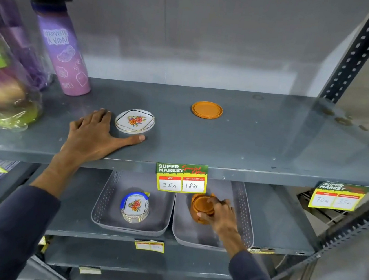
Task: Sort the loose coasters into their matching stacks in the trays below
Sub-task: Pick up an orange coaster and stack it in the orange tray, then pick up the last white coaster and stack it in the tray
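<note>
A white floral coaster lies on the upper shelf, with my left hand flat beside it, fingers spread, thumb under its near edge, holding nothing. An orange round coaster lies further right on the same shelf. On the shelf below, the left grey tray holds a stack of white floral coasters in a blue holder. In the right grey tray, my right hand grips an orange coaster on top of the orange stack.
Purple water bottles and a wrapped bottle pack stand at the upper shelf's left. A price tag hangs from the shelf edge over the trays. A perforated steel upright rises at the right.
</note>
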The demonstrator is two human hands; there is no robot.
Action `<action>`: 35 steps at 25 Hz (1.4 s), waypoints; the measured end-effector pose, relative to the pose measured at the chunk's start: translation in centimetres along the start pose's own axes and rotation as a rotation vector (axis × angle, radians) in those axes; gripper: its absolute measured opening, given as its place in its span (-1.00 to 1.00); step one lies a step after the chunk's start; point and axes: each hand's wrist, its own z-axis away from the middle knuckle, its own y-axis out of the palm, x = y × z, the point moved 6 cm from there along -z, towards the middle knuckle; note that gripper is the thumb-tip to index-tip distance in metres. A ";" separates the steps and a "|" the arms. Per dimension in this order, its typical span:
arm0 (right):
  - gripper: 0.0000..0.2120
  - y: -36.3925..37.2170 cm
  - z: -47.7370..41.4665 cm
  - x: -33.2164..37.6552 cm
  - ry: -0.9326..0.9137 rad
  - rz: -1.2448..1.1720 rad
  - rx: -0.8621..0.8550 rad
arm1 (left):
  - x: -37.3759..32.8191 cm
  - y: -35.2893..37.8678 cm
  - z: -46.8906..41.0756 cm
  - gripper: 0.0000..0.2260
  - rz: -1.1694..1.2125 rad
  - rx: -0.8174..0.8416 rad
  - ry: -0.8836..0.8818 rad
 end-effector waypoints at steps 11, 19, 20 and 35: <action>-0.52 1.7 0.2 0.0 -0.139 0.085 -0.134 | 0.0 0.1 -0.1 0.21 0.000 0.013 0.000; -0.83 -14.0 14.2 7.7 -0.798 -0.445 -0.977 | 0.0 0.4 0.1 0.26 0.015 0.026 -0.009; -0.82 -16.2 15.5 9.1 -0.862 -0.465 -1.036 | 0.0 0.4 0.1 0.27 0.014 0.031 -0.012; 0.11 -18.6 1.4 28.0 -0.510 -0.327 -0.077 | -0.4 -0.1 0.6 0.31 0.021 0.032 -0.011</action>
